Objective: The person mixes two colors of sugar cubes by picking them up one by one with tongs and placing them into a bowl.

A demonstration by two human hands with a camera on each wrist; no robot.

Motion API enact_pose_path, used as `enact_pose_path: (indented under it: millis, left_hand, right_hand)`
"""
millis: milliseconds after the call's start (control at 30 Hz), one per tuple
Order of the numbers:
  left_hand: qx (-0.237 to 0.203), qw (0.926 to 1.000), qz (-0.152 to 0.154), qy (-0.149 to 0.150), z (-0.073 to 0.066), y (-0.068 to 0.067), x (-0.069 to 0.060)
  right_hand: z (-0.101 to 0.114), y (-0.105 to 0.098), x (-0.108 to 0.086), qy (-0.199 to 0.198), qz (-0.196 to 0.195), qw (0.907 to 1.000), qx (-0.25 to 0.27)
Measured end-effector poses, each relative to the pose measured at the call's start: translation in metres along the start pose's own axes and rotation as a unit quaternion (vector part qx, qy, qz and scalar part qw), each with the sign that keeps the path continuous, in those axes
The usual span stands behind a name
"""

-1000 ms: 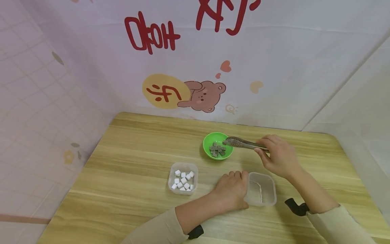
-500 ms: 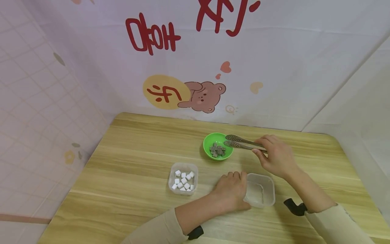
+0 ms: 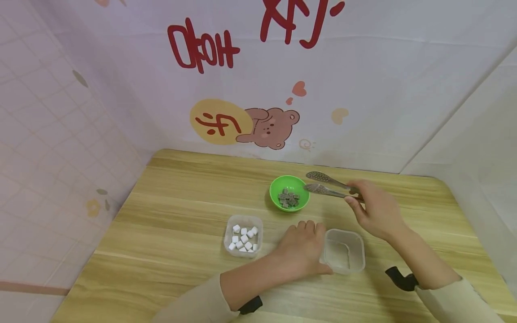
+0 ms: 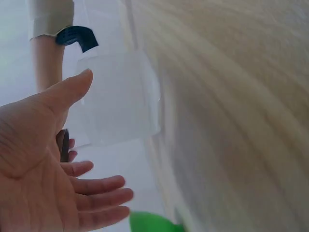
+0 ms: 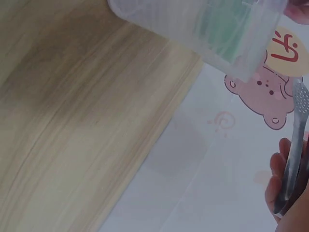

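Note:
In the head view my right hand (image 3: 377, 210) holds metal tongs (image 3: 319, 189) with perforated tips. Their two arms are spread, with nothing between the tips, just right of a green bowl (image 3: 287, 182). Grey-brown cubes (image 3: 288, 198) lie in the bowl. My left hand (image 3: 300, 249) is beside the left wall of a clear plastic container (image 3: 357, 251), which shows no cubes inside. In the left wrist view the left hand (image 4: 34, 169) has its fingers extended, with a gap to the container (image 4: 120, 99). The right wrist view catches the tongs (image 5: 292, 159) at its right edge.
Left of my left hand stands another clear container (image 3: 247, 220) with several white cubes (image 3: 244, 238). The wooden table (image 3: 181, 197) meets a printed white cloth (image 3: 363, 80) behind the bowl.
The tongs have gone from pressed together over the bowl's rim, apparently with a cube at the tips, to spread, and moved right. My left hand has eased slightly left from the container.

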State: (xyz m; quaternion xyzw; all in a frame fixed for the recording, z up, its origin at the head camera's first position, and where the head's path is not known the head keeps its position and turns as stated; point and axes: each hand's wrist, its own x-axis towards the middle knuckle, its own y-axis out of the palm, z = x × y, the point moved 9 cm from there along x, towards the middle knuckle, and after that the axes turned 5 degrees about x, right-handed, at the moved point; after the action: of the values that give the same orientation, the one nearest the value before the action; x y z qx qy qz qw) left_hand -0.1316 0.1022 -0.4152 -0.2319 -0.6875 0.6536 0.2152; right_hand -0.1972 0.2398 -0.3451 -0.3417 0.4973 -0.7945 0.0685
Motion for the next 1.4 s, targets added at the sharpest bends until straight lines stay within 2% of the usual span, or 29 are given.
enact_pose_path:
  millis: [200, 367, 467, 633, 867, 1133, 1267, 1400]
  left_hand:
    - [-0.023, 0.9981, -0.051, 0.025, 0.013, -0.019, -0.011]
    - [0.005, 0.9924, -0.111, 0.052, 0.023, -0.037, -0.024]
    - [0.015, 0.9904, -0.126, 0.054, 0.030, -0.043, -0.032]
    - [0.030, 0.9902, -0.129, 0.043, 0.048, -0.049, -0.046]
    - [0.031, 0.9917, -0.123, 0.016, 0.083, -0.046, -0.065]
    - [-0.011, 0.9920, -0.113, -0.056, 0.130, -0.041, -0.085]
    - [-0.033, 0.9913, -0.107, -0.070, 0.147, -0.035, -0.096]
    - [-0.046, 0.9917, -0.100, -0.067, 0.156, -0.029, -0.105]
  right_hand:
    - [0.004, -0.011, -0.004, 0.001, -0.009, 1.0000, 0.003]
    - [0.004, -0.016, -0.009, -0.003, -0.012, 0.9999, 0.002]
    - [0.003, -0.018, -0.011, -0.011, -0.015, 0.9998, -0.004]
    - [0.005, -0.022, -0.013, -0.030, -0.024, 0.9993, -0.005]
    - [0.009, -0.022, -0.014, -0.044, -0.022, 0.9988, -0.009]
    - [0.013, -0.019, -0.013, -0.037, -0.012, 0.9991, -0.017]
    - [0.018, -0.018, -0.013, -0.054, -0.021, 0.9980, -0.024]
    - [0.027, -0.016, -0.012, -0.077, -0.031, 0.9959, -0.037]
